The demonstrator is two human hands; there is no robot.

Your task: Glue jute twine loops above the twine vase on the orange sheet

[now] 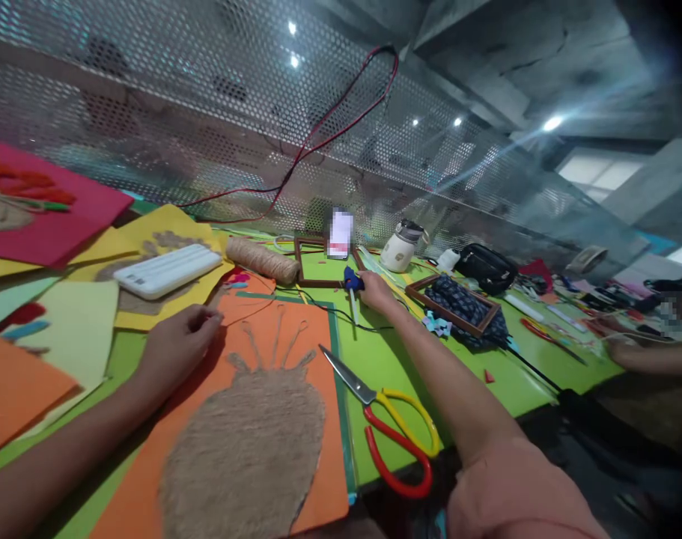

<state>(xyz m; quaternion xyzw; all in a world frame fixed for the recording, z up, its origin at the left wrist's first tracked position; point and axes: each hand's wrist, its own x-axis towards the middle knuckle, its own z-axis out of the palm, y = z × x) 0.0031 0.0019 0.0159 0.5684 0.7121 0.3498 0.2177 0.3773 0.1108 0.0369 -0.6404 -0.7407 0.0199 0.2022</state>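
Observation:
My left hand hovers over the left edge of an orange sheet, its thumb and fingers pinched together. A thin strand shows near the fingertips, but what they hold is too small to make out. On the sheet is a rounded shape covered in brown twine, with thin twine loops at its top. Beyond the sheet's right corner my right hand is closed on a blue glue gun, from which a white stick points down. Scissors with red and yellow handles lie partly over the sheet's right edge.
A twine spool, a white device and coloured sheets lie left. A wooden frame and a phone stand ahead. Rightward are a jar-like bottle, an umbrella under another frame, and another person's arm.

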